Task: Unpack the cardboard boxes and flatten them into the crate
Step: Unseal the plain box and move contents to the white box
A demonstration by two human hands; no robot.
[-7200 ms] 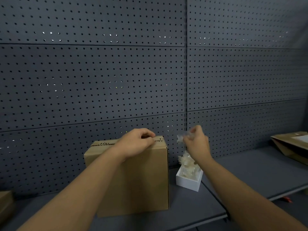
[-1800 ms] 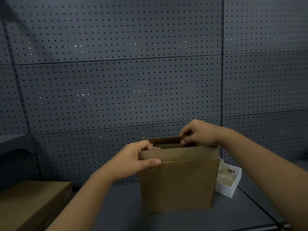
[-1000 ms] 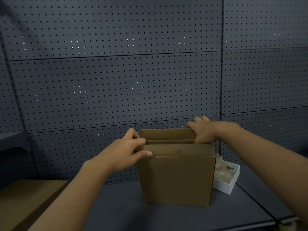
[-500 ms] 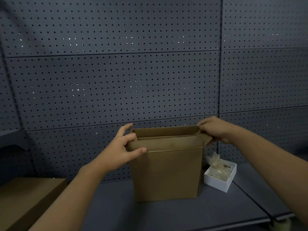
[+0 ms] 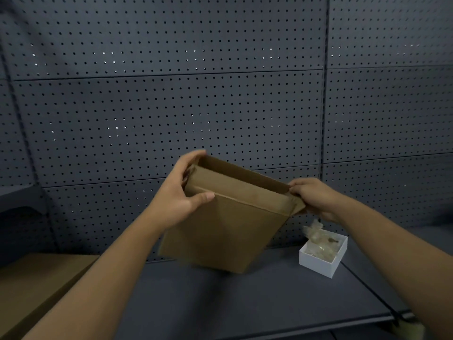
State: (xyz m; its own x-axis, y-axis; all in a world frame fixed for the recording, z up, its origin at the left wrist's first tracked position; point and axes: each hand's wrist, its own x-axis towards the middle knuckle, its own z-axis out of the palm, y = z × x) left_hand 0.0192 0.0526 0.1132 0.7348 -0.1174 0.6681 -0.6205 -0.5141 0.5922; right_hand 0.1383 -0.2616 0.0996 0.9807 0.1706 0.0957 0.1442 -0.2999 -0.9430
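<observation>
A brown cardboard box (image 5: 228, 231) with its top flaps open hangs tilted above the dark shelf (image 5: 245, 298), its left top corner higher than its right. My left hand (image 5: 180, 195) grips the left top edge, thumb across the front flap and fingers round the back. My right hand (image 5: 316, 196) grips the right top corner and its side flap. The inside of the box is hidden from view.
A small white box (image 5: 323, 253) holding clear plastic bags sits on the shelf to the right of the cardboard box. Another brown cardboard box (image 5: 36, 288) lies at the lower left. A grey pegboard wall (image 5: 220, 106) backs the shelf.
Both hands opened the top flaps, then lifted the box off the shelf and tilted it, left side up. The white box stayed in place.
</observation>
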